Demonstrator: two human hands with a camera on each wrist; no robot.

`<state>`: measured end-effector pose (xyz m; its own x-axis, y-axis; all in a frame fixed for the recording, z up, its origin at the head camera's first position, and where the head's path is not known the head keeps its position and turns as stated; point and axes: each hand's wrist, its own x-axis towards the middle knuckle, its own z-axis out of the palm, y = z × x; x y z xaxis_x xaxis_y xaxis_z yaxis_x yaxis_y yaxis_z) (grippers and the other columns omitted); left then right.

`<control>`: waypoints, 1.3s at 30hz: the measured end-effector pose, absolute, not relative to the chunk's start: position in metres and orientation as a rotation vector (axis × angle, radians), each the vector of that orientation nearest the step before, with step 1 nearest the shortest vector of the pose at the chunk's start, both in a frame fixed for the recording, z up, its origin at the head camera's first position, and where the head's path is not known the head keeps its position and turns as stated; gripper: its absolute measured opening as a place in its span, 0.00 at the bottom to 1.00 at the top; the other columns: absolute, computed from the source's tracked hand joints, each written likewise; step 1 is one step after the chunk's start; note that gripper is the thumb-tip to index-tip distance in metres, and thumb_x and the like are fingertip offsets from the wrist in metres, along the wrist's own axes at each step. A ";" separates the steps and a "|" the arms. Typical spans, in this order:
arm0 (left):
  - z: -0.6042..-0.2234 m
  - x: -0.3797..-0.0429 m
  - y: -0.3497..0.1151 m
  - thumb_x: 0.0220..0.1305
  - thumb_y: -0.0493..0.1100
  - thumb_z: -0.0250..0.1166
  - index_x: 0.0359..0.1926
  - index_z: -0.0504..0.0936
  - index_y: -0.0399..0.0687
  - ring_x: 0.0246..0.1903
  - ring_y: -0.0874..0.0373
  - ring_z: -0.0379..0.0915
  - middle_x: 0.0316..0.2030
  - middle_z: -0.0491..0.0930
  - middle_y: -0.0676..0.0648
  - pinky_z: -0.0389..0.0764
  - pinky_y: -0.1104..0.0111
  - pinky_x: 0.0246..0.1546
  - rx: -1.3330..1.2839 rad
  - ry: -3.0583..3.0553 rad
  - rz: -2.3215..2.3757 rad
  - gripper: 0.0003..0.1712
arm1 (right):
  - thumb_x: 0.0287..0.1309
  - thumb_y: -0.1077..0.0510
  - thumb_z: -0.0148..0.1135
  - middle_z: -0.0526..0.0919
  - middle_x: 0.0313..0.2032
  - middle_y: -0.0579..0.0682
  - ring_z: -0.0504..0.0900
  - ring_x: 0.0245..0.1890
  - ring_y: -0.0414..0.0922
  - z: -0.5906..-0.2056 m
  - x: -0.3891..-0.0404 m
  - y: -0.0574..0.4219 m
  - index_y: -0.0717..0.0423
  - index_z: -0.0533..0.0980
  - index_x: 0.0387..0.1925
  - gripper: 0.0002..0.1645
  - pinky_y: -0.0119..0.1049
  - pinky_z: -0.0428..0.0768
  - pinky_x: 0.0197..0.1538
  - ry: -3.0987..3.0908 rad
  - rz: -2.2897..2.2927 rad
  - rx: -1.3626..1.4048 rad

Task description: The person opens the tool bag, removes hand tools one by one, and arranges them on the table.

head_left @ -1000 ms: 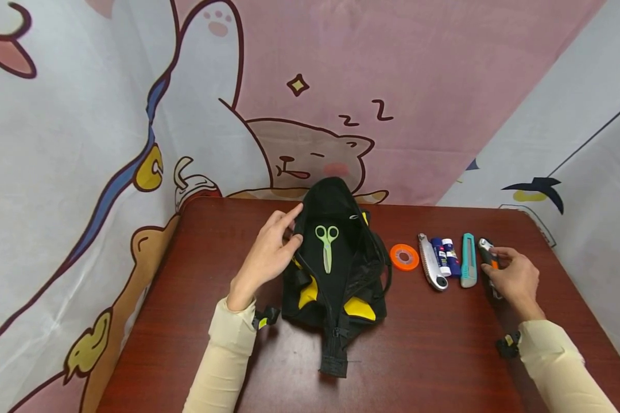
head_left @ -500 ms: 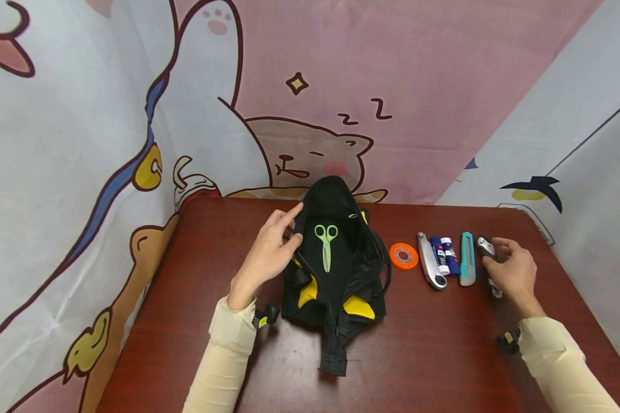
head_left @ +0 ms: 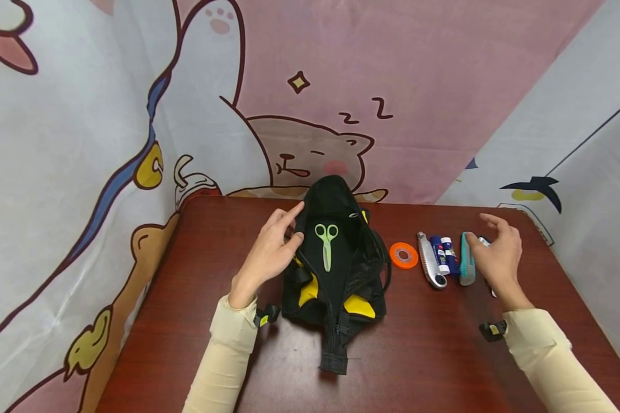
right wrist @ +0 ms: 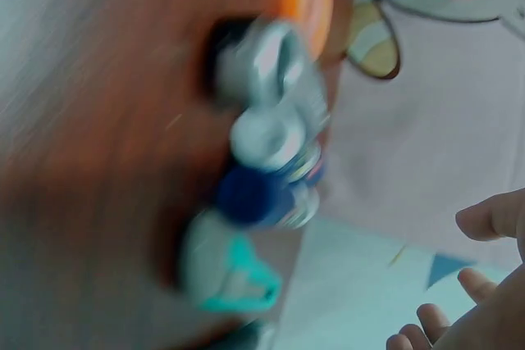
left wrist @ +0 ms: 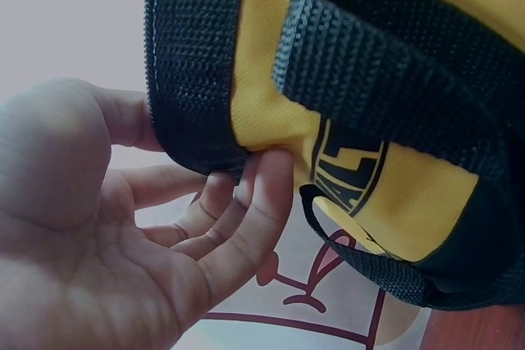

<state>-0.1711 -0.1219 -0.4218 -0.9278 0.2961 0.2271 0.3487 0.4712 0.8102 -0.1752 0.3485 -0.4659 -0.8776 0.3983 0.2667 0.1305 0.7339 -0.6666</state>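
Note:
The black and yellow bag lies unzipped on the table, with green-handled scissors inside. My left hand holds the left rim of its opening; up close in the left wrist view, thumb and fingers pinch the black edge strip. My right hand hovers, fingers apart and holding nothing, above the teal box cutter and a grey-black utility knife that it mostly covers. The right wrist view is blurred, but the hand shows bare there.
Left of the teal cutter lie two blue-and-white glue sticks, a silver utility knife and an orange ring-shaped roll. A printed cloth hangs behind the brown table.
My right hand has let go of the grey-black utility knife and moved left and up, over towards the teal box cutter. The left hand and the bag stay where they were.

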 end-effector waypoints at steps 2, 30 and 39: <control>-0.422 -0.171 -0.121 0.78 0.36 0.61 0.86 0.66 0.44 0.46 0.47 0.77 0.51 0.73 0.41 0.78 0.58 0.47 -0.581 -2.647 -1.479 0.38 | 0.74 0.62 0.68 0.75 0.69 0.71 0.70 0.69 0.66 -0.459 -0.176 0.338 0.62 0.72 0.79 0.36 0.56 0.68 0.65 -2.517 0.934 -0.359; -0.422 -0.172 -0.122 0.78 0.36 0.61 0.86 0.66 0.44 0.46 0.47 0.76 0.52 0.73 0.41 0.77 0.58 0.45 -0.587 -2.637 -1.480 0.38 | 0.67 0.67 0.73 0.80 0.61 0.65 0.81 0.61 0.58 -0.406 -0.207 0.159 0.60 0.80 0.71 0.31 0.36 0.75 0.59 -2.223 1.286 0.235; -0.421 -0.172 -0.121 0.77 0.35 0.61 0.85 0.67 0.42 0.46 0.47 0.76 0.53 0.73 0.40 0.77 0.57 0.47 -0.599 -2.620 -1.485 0.38 | 0.67 0.70 0.72 0.81 0.58 0.65 0.85 0.53 0.54 -0.395 -0.209 0.119 0.62 0.80 0.69 0.29 0.31 0.82 0.53 -2.118 1.568 0.280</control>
